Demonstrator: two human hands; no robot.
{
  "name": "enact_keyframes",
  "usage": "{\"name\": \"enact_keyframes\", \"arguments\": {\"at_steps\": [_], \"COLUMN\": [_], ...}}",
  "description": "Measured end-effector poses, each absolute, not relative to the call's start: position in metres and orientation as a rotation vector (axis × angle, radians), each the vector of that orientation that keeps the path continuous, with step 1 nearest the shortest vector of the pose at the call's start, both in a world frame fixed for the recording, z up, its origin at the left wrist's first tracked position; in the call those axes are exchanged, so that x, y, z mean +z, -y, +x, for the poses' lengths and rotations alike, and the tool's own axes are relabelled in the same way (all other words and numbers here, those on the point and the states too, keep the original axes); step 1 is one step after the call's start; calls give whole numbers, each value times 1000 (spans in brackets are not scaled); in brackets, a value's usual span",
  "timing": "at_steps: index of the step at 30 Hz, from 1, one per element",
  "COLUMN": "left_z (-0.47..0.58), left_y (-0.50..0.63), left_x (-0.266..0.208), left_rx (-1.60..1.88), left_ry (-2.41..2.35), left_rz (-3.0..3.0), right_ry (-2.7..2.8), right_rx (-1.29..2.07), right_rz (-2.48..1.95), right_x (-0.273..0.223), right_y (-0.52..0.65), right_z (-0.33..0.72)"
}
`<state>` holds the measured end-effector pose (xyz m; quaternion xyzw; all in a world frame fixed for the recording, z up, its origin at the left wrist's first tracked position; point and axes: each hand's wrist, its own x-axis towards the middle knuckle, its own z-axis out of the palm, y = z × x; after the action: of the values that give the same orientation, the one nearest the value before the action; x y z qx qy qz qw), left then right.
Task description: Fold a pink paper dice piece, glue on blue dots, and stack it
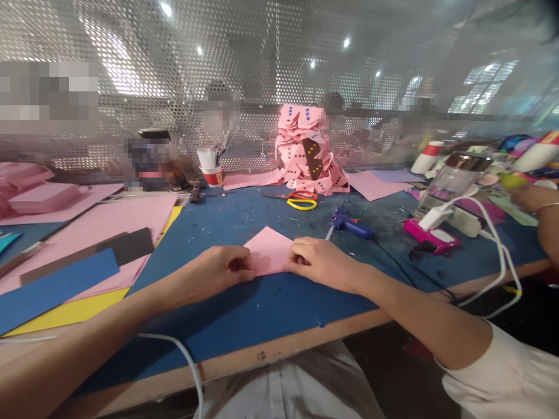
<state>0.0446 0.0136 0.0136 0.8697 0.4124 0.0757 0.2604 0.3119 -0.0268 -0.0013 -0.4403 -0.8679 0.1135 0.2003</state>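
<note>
A small sheet of pink paper (269,250) lies between my two hands on the blue table mat, one corner pointing away from me. My left hand (222,265) pinches its left corner with fingers and thumb closed. On the other side, my right hand (317,262) grips the right corner, its fingers curled in. Just beyond the right hand rests a blue hot glue gun (353,224). Farther back are scissors (303,201) with red and yellow handles. Behind them stands a pile of folded pink paper pieces (305,154) with dark and blue dots.
Pink sheets (144,218) with blue and brown strips cover the left side. A paper cup (213,174) holds tools at the back. To the right are a glass jar (454,177), a pink device (432,237) with a white cable, and another person's hand (530,198).
</note>
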Motion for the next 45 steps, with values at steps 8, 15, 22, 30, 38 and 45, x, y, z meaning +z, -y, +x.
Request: {"name": "enact_keyframes", "arguments": {"at_steps": [8, 15, 22, 30, 38, 45], "left_z": [42, 41, 41, 39, 40, 40], "left_y": [-19, -20, -22, -23, -24, -24], "left_x": [8, 6, 4, 2, 2, 0], "left_rx": [208, 217, 210, 207, 233, 242], "left_ry": [-1073, -1074, -1071, -1072, -1080, -1088], "left_rz": [2334, 2314, 2293, 2297, 2299, 2313], "right_ry": [2445, 2439, 2351, 2310, 2300, 2304], "right_rx": [378, 411, 477, 469, 435, 423], "right_rz": [-1219, -1255, -1313, -1347, -1401, -1407], "right_x": [2, 6, -1, -5, -3, -3], "right_y": [26, 32, 35, 35, 36, 36], "right_z": [320, 339, 353, 353, 355, 354]}}
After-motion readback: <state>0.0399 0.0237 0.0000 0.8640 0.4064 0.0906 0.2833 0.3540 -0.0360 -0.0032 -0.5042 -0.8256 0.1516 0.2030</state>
